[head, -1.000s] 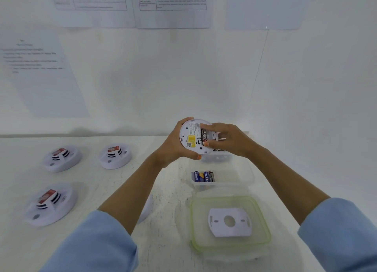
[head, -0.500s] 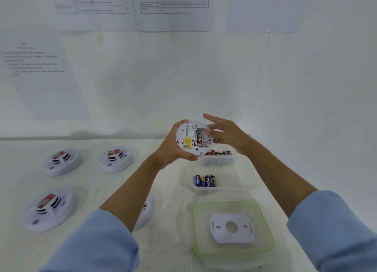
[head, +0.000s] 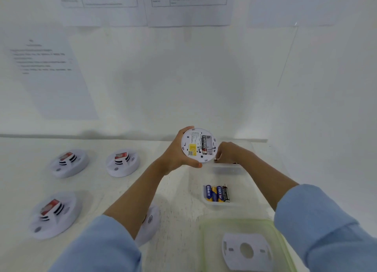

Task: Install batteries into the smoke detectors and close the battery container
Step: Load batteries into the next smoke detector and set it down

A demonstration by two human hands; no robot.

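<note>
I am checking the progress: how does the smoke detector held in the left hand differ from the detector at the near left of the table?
The held detector is lifted off the table, its back facing the camera; the near-left detector lies on the table, front up. The held one shows an open bay with one black battery; the near-left one shows a red label instead. Both are round and white.

upturned detector [head: 199, 145] (one battery [head: 204, 145] seated)
</note>
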